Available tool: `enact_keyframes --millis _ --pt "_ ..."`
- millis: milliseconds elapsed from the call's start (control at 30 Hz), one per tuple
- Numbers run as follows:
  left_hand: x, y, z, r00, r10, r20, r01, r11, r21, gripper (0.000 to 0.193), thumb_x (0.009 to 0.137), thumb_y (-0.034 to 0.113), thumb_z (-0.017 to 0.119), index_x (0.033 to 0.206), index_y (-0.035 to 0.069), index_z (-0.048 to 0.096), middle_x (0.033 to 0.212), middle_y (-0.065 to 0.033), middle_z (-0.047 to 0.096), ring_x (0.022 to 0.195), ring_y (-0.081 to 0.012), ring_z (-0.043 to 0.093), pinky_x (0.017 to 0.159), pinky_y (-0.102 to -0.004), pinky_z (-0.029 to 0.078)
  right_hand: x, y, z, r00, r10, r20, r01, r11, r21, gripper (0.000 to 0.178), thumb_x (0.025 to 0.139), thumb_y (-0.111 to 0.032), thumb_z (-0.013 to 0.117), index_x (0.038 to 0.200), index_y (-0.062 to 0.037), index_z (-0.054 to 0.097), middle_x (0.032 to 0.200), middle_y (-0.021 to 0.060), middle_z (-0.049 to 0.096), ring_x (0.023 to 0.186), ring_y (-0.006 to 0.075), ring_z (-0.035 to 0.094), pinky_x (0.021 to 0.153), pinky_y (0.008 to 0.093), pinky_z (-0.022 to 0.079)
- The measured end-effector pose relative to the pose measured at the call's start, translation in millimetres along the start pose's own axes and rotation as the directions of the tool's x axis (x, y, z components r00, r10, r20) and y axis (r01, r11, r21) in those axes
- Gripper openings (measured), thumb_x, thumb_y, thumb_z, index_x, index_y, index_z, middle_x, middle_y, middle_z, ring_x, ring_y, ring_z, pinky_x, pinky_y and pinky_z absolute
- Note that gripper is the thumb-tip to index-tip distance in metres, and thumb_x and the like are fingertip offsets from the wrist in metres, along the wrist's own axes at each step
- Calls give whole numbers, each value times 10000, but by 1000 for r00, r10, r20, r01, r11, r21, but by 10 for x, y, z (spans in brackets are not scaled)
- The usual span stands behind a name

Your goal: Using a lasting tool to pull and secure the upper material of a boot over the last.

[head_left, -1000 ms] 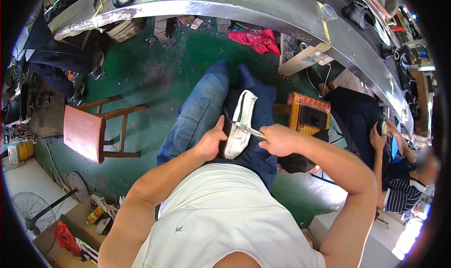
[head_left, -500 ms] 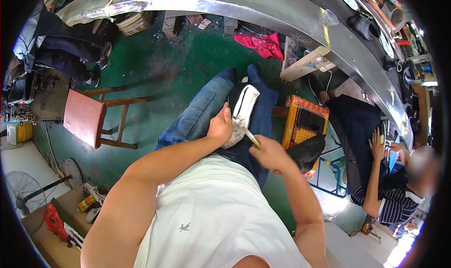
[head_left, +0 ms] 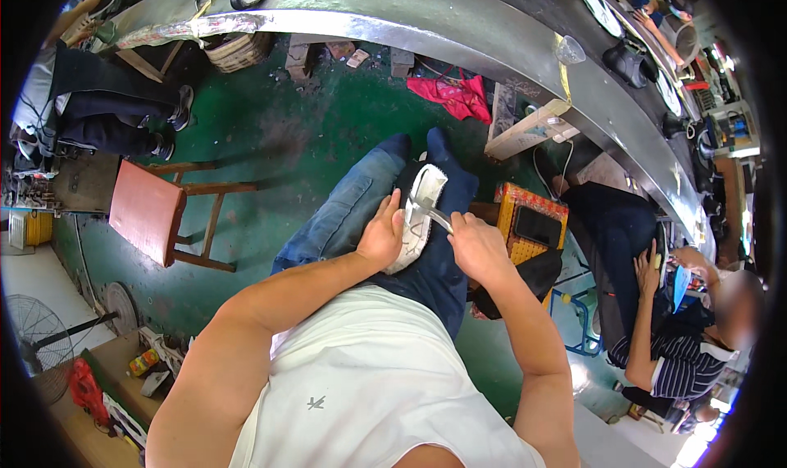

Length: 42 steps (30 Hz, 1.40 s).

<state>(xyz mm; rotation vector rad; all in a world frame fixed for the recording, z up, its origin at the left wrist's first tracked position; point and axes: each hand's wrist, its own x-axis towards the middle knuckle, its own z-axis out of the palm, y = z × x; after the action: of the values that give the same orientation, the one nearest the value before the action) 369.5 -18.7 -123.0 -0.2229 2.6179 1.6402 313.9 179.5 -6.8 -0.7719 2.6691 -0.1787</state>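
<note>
Steadying, it seems, the upturned shoe (head_left: 429, 179) for the hammer (head_left: 424, 206), the left hand (head_left: 383, 234) lies alongside, grip unclear; the right hand (head_left: 480, 247) clasps the hammer's handle.

1. Overall light: bright but uneven; green floor (head_left: 279, 140) dimmer, darkest beneath the counter (head_left: 369, 28).
2. Glare: white streak along the counter's front edge; pale sheen on the stool (head_left: 139, 222).
3. Overexposure: white patch (head_left: 697, 449) at lower right rim, detail lost.
4. Shirt (head_left: 369, 370): brightly lit, folds softly shaded.
5. Shoe (head_left: 416, 238): well lit, outline legible.
6. Blur: smeared head (head_left: 740, 312) of a seated person.
7. Distortion: fisheye; counter bowed, fan (head_left: 37, 345) skewed, corners black.
</note>
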Motion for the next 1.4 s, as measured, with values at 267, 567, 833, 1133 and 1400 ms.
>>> enact_keyframes --millis 267,567,833,1133,1400 --pt "46 -35 -95 989 126 72 -133 986 103 546 1073 274 418 1593 138 320 1581 -382 232 1294 -545 482 1068 -486 457 36 283 711 947 49 -318 56 948 313 225 913 -165 671 1101 -69 596 984 153 658 909 366 671 776 462 538" --pt "130 307 -341 908 6 420 -151 938 312 570 1056 254 466 1603 277 307 1594 -403 147 910 -515 680 888 -498 567 -41 733 69 752 -84 654 -591 354 724 198 957 -197 668 1061 -29 660 871 45 700 751 122 675 689 312 539" --pt "268 507 -434 834 -87 545 -173 896 409 584 1061 295 450 1616 285 269 1547 -483 123 915 -520 685 899 -496 562 239 353 218 995 99 27 -96 809 579 448 1063 -395 466 988 30 587 820 215 673 813 382 680 753 489 520" --pt "-32 189 -386 921 50 385 -137 970 201 721 1036 361 517 1628 105 197 1600 -394 173 1346 -504 479 1135 -436 401 131 320 79 986 77 147 -129 911 391 454 1069 -392 450 965 27 590 837 273 662 850 485 643 772 553 492" --pt "152 401 -435 880 -249 404 259 965 31 975 941 393 691 1576 -104 141 1519 -356 403 1405 -418 456 1173 -376 348 -229 278 268 970 78 230 -191 831 522 427 1051 -404 506 982 6 609 815 181 682 752 365 672 710 445 525"
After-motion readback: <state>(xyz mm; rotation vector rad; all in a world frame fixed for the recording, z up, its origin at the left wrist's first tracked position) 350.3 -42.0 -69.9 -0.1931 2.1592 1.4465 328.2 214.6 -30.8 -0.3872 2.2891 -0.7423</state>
